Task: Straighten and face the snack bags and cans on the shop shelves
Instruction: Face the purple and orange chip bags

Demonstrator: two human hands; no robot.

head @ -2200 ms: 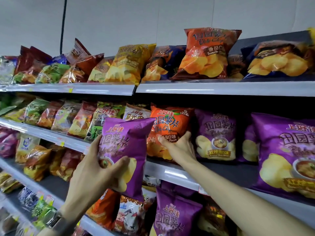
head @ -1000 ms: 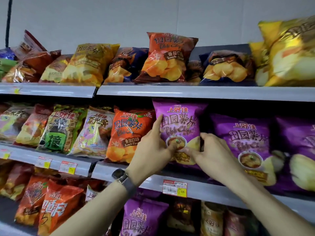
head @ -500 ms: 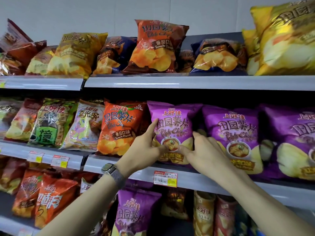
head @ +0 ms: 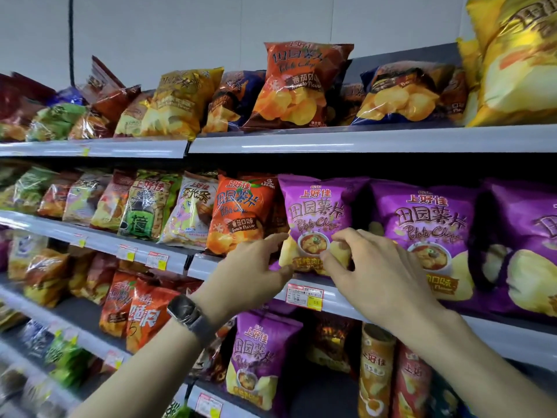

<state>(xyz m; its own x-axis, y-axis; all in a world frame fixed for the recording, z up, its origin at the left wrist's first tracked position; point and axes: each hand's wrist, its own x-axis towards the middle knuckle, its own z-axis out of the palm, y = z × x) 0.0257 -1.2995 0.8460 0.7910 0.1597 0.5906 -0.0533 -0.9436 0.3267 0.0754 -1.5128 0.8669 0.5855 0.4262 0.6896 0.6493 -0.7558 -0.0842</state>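
Because it is an air-puffed film pack, the purple potato chip bag is judged light, soft-walled and slick, with brittle contents that would crush under a squeeze across the middle.

Location: upright and face-out on the middle shelf, its base just behind the front rail, above a price tag.

Best hold, by judgement: the lower corners or the crimped seams, where the film is flat and no chips lie.

Hands: the left hand has the bag's lower left corner between forefinger and thumb. The right hand, fingers curled, pinches the lower front near the printed soup bowl. Both carry little load, as the shelf bears the bag.

Neighbours: an orange tomato-flavour bag touches its left side and leans slightly. A second purple bag stands close on the right, partly behind the right hand.

Obstructions: the top shelf overhangs just above the bag's top seam, so lifting room looks slight. The tight neighbours leave little room for sideways shifts.

Also present: snack cans and another purple bag on the shelf below, and a wristwatch on the left wrist.
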